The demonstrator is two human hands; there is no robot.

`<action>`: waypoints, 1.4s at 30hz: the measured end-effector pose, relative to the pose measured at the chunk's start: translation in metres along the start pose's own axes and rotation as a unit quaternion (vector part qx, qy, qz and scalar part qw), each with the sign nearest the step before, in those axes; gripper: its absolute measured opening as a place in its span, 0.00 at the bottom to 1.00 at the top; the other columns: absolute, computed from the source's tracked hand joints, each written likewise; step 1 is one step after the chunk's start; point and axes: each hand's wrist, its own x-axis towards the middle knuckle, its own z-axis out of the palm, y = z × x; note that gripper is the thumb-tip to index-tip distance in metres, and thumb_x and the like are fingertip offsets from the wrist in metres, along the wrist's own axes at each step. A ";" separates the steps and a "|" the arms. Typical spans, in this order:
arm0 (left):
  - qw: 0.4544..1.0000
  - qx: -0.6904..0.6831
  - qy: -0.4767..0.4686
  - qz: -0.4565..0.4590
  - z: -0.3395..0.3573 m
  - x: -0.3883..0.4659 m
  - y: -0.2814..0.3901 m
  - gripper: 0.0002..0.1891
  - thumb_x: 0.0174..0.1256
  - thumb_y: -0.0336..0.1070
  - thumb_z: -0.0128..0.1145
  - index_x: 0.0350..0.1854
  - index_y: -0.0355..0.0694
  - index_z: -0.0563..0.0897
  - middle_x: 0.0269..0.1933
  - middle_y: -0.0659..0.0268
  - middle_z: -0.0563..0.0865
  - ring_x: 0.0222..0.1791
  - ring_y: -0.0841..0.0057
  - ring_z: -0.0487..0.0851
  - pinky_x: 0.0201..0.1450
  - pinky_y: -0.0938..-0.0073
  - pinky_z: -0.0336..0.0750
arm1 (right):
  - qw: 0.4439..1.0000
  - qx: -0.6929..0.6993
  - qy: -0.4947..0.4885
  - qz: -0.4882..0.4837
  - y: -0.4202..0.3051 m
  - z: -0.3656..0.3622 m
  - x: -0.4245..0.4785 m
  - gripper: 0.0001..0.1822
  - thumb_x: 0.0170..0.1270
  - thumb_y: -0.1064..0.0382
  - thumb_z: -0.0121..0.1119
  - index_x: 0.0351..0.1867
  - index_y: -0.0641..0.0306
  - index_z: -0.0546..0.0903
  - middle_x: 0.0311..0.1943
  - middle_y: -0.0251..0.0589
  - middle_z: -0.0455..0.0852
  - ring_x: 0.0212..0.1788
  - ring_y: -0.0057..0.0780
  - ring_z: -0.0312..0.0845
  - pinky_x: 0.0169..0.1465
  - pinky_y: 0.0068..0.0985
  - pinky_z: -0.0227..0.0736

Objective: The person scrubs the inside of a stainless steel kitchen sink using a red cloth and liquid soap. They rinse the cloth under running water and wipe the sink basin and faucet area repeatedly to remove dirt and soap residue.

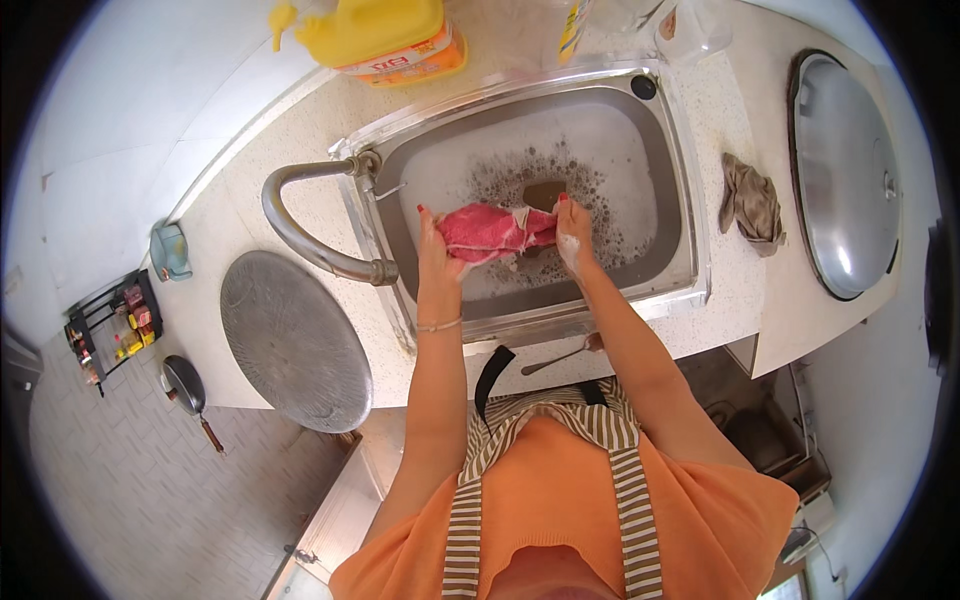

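Stretched between my two hands is a wet pink cloth (pixel 484 227) with a pale edge, held over the sink. My left hand (pixel 439 244) grips its left end, thumb pointing up. At the other end, my right hand (pixel 574 229) is closed on the cloth and has some foam on its side. Below lies the stainless steel sink basin (pixel 664 202), holding soapy water (pixel 600 139) with white suds and dark bubbles. A patch of brownish water shows just behind the cloth.
A curved metal faucet (pixel 289 217) arches left of the basin, beside a round metal lid (pixel 296 341). Behind stands a yellow detergent jug (pixel 382 37). To the right are a crumpled brown cloth (pixel 752 204) and a domed pot lid (pixel 847 176). A spoon (pixel 555 361) lies at the front edge.
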 end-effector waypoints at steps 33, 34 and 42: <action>0.967 0.213 -0.134 0.045 -0.005 -0.049 -0.032 0.22 0.60 0.19 0.48 0.59 0.34 0.70 0.53 0.58 0.80 0.48 0.70 0.83 0.50 0.71 0.79 | 0.966 0.215 -0.121 -0.076 -0.098 -0.015 -0.053 0.16 0.61 0.76 0.51 0.51 0.70 0.78 0.42 0.32 0.81 0.43 0.16 0.74 0.46 0.17 0.71; 0.966 0.207 -0.136 0.081 0.002 -0.052 -0.031 0.20 0.61 0.18 0.47 0.57 0.34 0.71 0.51 0.59 0.81 0.48 0.70 0.83 0.50 0.71 0.79 | 0.970 0.198 -0.102 -0.095 -0.100 -0.022 -0.050 0.16 0.61 0.76 0.51 0.51 0.69 0.78 0.42 0.32 0.82 0.42 0.16 0.74 0.46 0.17 0.71; 0.978 0.058 -0.120 0.163 -0.002 -0.024 -0.047 0.15 0.65 0.21 0.40 0.50 0.35 0.77 0.48 0.59 0.83 0.47 0.69 0.83 0.46 0.69 0.82 | 0.932 0.265 -0.230 -0.089 -0.075 -0.044 -0.039 0.12 0.64 0.71 0.46 0.45 0.68 0.79 0.39 0.33 0.79 0.36 0.22 0.76 0.44 0.19 0.72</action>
